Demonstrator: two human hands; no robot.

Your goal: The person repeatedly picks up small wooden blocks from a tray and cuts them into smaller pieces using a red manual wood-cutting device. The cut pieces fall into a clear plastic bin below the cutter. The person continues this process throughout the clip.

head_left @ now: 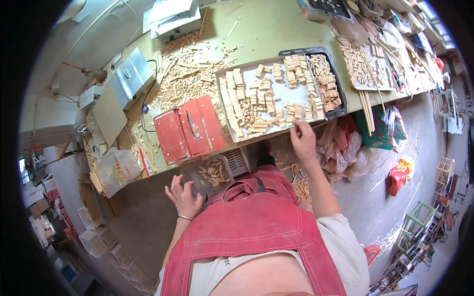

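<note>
My right hand is at the front edge of a shallow white tray, its thumb and fingers drawn together in a pinch. Whatever lies between those fingertips, if anything, is too small to make out. Small pale wooden blocks fill much of the tray, some in tidy rows and others loose. Off the table, in front of the red apron, my left hand hangs with its fingers apart and holds nothing. A bracelet circles that wrist.
A red metal plate lies left of the tray; wood offcuts are heaped behind it. Beside the tray's right end sits a black crate of blocks. Plastic bags and wood pieces are on the floor below the table.
</note>
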